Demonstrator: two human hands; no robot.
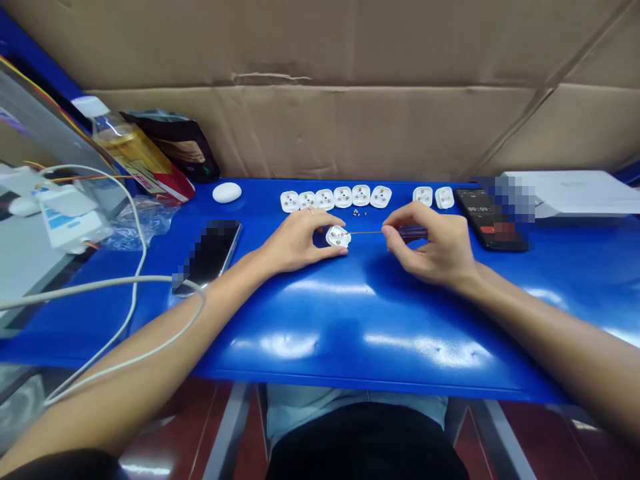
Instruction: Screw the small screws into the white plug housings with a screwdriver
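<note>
My left hand (302,241) is closed on a small white plastic housing (336,240), thumb and fingers on its sides. Metal parts show in the open face of this housing. My right hand (434,241) grips a screwdriver (369,233) by its dark handle. The thin shaft points left and its tip reaches the housing; whether it sits on a screw is too small to tell. Just behind, tiny screws (356,213) lie loose. Farther back stands a row of similar white housings (343,197), with two more (423,195) to the right.
On the left are a phone (213,250), a white oval object (227,193), a drink bottle (135,150), a dark pouch (180,143) and crumpled plastic. A pale cable (143,247) crosses near my left forearm. Another phone (487,217) and a white box (575,190) lie right. Cardboard (350,127) backs the blue table (325,320).
</note>
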